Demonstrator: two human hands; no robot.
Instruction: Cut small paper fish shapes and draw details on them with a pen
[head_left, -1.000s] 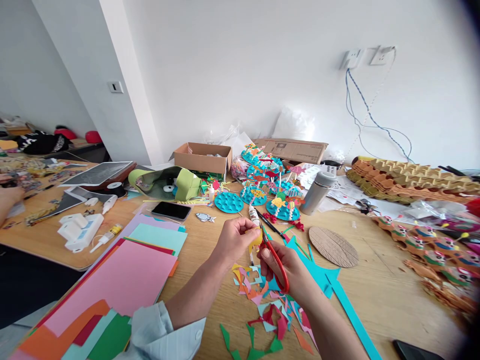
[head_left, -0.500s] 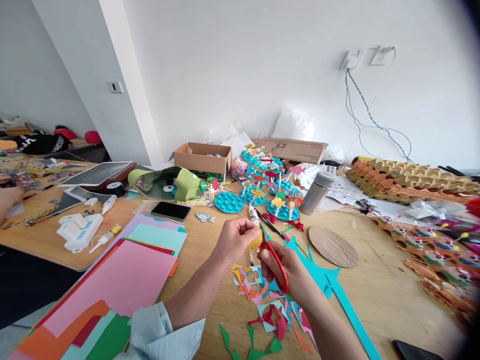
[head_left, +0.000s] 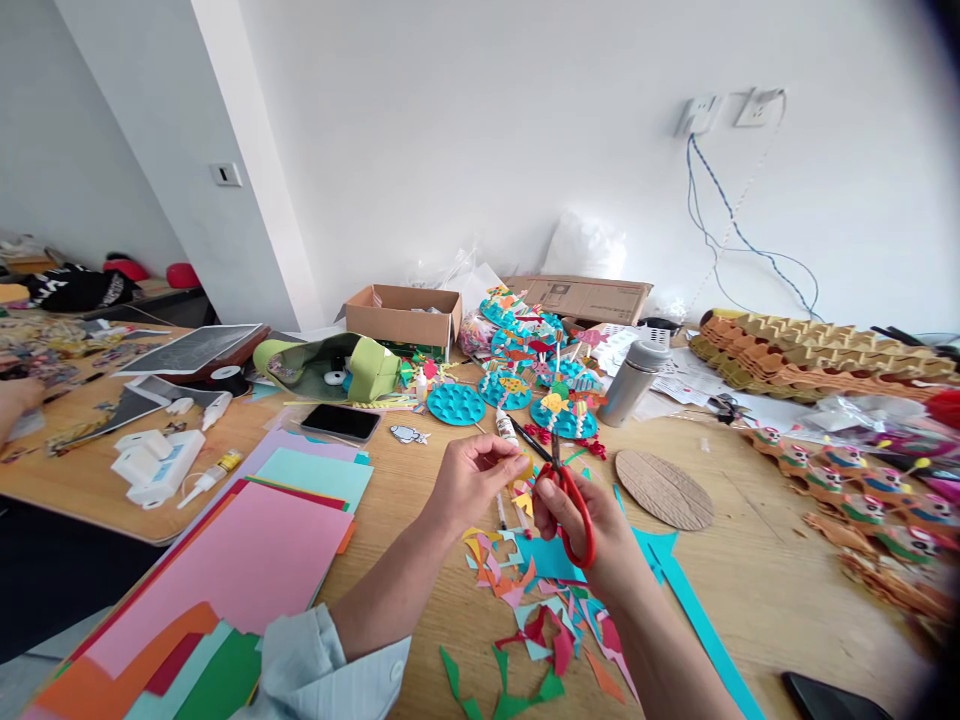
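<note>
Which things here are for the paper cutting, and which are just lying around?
Probably for the cutting:
- red-handled scissors, in the right hand
- yellow paper, in the left hand
- coloured paper sheets
- paper scraps

Probably just lying about:
- smartphone
- metal bottle
- cardboard box

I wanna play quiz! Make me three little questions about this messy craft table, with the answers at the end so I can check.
1. Which hand holds the metal scissors with red handles?
A) left
B) right
C) neither

2. True or false: the pink rectangular paper sheet lies to the left of the brown oval cardboard piece.

3. Fill in the colour: below the oval cardboard piece in the picture, a long paper strip runs toward the bottom edge. It is ____.

Key: 1. B, the right hand. 2. True. 3. Bright blue.
</note>
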